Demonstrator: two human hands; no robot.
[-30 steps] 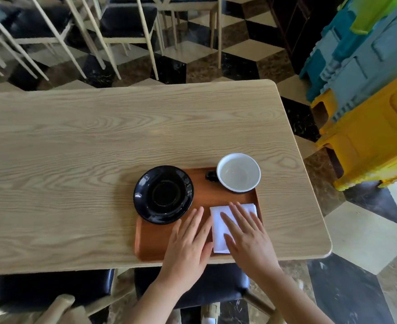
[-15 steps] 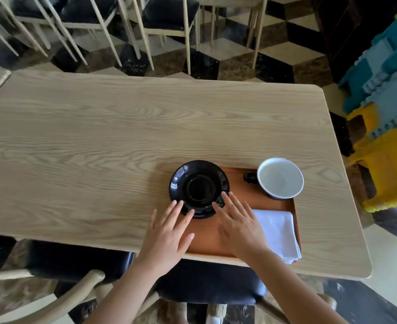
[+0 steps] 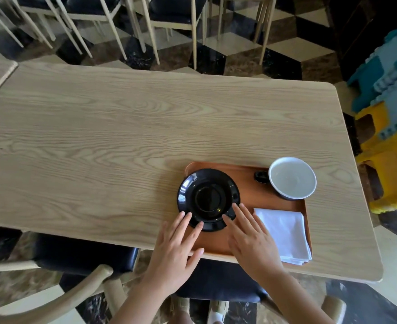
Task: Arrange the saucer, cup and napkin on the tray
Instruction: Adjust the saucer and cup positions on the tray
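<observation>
An orange-brown tray (image 3: 249,190) lies at the table's near right. A glossy black saucer (image 3: 208,198) sits on its left end, overhanging the left rim. A cup (image 3: 292,177), white inside with a black handle on its left, stands at the tray's far right corner. A folded white napkin (image 3: 285,232) lies at the near right, sticking out past the near rim. My left hand (image 3: 177,251) has fingertips on the saucer's near left edge. My right hand (image 3: 251,239) touches the saucer's near right edge with spread fingers. Neither hand grips anything.
The light wooden table (image 3: 122,136) stretches away to the left and far side. Pale-legged chairs with dark seats (image 3: 169,15) stand beyond it. Yellow and blue plastic stools (image 3: 391,113) are stacked to the right. A dark-seated chair (image 3: 83,256) is tucked under the near edge.
Both hands left the napkin and shifted left to the saucer's near edge. The view swung left, so the tray now appears further right.
</observation>
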